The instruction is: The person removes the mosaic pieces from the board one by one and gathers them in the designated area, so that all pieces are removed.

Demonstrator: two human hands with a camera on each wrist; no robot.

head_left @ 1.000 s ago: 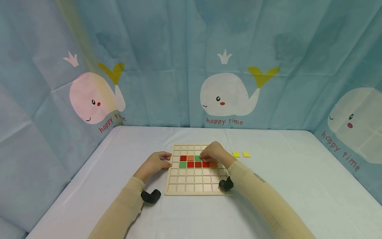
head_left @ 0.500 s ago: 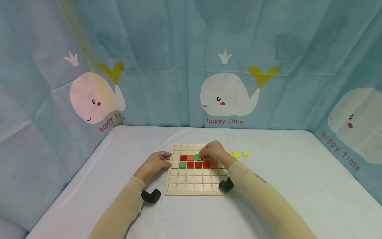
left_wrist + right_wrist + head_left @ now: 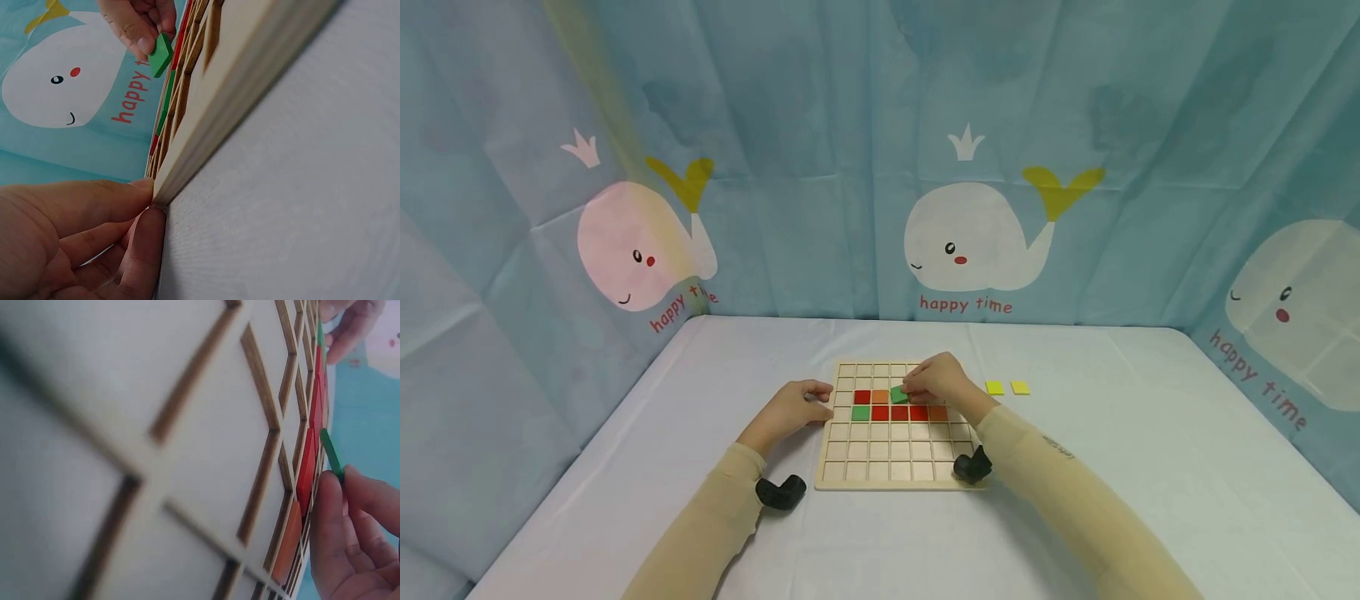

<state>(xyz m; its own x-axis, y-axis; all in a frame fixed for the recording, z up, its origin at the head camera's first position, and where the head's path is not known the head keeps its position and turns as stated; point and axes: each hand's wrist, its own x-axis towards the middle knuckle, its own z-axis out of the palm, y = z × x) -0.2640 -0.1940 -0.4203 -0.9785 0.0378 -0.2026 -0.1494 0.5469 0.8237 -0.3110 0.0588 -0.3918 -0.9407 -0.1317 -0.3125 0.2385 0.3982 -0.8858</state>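
Pinched green tile (image 3: 161,57) tilted up; yellow tiles (image 3: 995,388) head-view only.

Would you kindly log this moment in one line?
right hand: pinches tilted green tile over board | left hand: touches board edge | yellow tiles: on table

Red "happy time" (image 3: 684,307) on curtain (image 3: 805,233), under left whale (image 3: 621,217) — there again under middle whale (image 3: 977,242), third under right whale (image 3: 1322,325)! Print (image 3: 1058,447) on right sleeve (image 3: 1075,508): unreadable.
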